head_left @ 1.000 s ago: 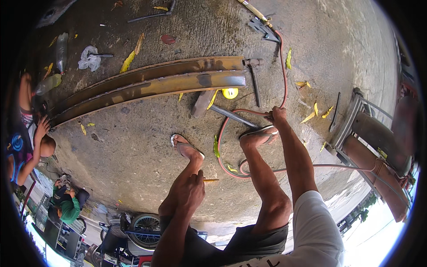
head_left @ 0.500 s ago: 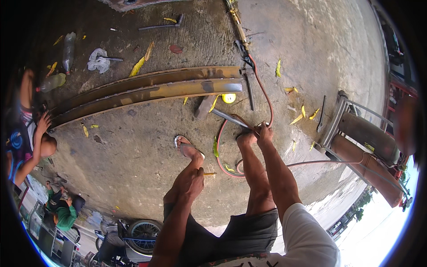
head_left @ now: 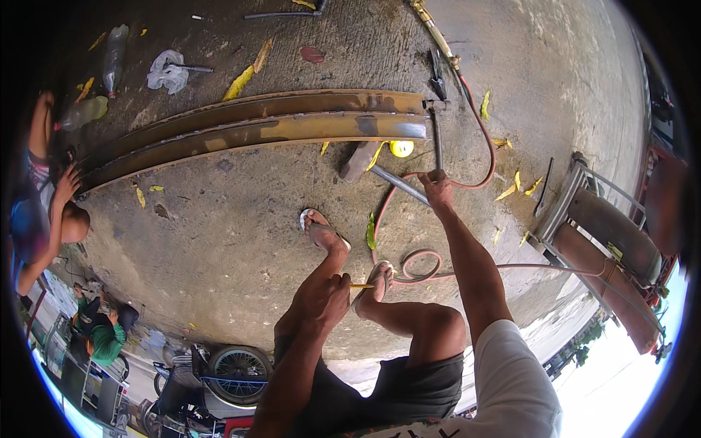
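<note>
My left hand (head_left: 325, 301) is closed around a thin yellow pencil (head_left: 361, 285), its end pointing right above my sandalled foot. Further forward, my right hand (head_left: 437, 191) is closed over a red hose (head_left: 475, 182), which comes out on both sides of it. At its fingertips lies the handle end of a small hammer (head_left: 438, 139). A sledgehammer (head_left: 358, 162) lies just left, its steel handle running beneath my right hand. Beyond that are two long, brown-stained steel beams (head_left: 350, 130) side by side, with a yellow tape measure (head_left: 401, 149) by their end.
A gas torch (head_left: 434, 33) lies ahead on the hose line. Two gas cylinders (head_left: 610, 226) rest in a metal cart on the right. A person (head_left: 55, 197) crouches at the beams' left end. Bottles (head_left: 115, 62), a plastic bag (head_left: 168, 71) and a motorcycle wheel (head_left: 239, 374) are leftward.
My right hand has shifted forward along with the hose, to the hammer's handle end. My right foot has stepped back, uncovering a hose loop. My left hand keeps the pencil.
</note>
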The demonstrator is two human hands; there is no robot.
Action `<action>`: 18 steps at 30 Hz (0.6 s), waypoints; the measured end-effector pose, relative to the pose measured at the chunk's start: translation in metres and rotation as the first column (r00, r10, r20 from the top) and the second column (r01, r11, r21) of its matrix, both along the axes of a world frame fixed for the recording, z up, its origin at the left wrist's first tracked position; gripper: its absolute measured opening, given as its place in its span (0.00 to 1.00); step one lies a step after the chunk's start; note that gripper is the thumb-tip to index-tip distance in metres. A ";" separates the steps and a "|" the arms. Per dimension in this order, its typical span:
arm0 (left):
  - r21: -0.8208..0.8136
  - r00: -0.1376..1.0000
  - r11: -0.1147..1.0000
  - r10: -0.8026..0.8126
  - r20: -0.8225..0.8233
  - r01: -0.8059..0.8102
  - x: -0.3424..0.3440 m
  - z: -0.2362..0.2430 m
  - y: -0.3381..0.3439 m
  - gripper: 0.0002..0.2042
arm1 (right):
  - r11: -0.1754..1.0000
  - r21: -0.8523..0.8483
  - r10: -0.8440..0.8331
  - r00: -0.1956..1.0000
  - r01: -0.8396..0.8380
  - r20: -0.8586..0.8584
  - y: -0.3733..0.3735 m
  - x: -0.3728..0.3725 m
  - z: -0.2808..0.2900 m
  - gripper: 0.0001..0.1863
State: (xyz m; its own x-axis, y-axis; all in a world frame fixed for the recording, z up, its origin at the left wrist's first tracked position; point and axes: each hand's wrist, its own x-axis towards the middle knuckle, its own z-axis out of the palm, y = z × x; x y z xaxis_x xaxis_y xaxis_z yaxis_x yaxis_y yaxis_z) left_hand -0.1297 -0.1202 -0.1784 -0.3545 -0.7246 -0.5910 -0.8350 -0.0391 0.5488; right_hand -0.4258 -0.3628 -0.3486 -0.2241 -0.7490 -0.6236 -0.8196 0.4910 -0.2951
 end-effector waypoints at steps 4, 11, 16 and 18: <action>0.083 0.990 0.987 0.142 -0.007 -0.141 0.003 0.021 -0.026 0.12 | 0.982 -0.147 0.119 0.993 -0.121 -0.022 -0.016 0.027 -0.091 0.51; 0.081 0.995 0.994 0.068 0.074 -0.074 0.011 0.008 -0.018 0.14 | 0.987 -0.145 -0.085 0.991 0.069 -0.107 -0.033 0.073 -0.118 0.53; -0.282 0.995 0.954 -0.086 0.050 0.097 0.015 -0.033 0.019 0.11 | 0.996 0.085 -0.001 0.961 0.025 -0.278 -0.017 0.062 -0.056 0.46; -0.148 0.999 0.989 0.029 0.042 -0.022 0.010 0.001 -0.022 0.11 | 0.994 -0.085 -0.084 0.978 0.069 -0.191 -0.007 0.049 -0.030 0.44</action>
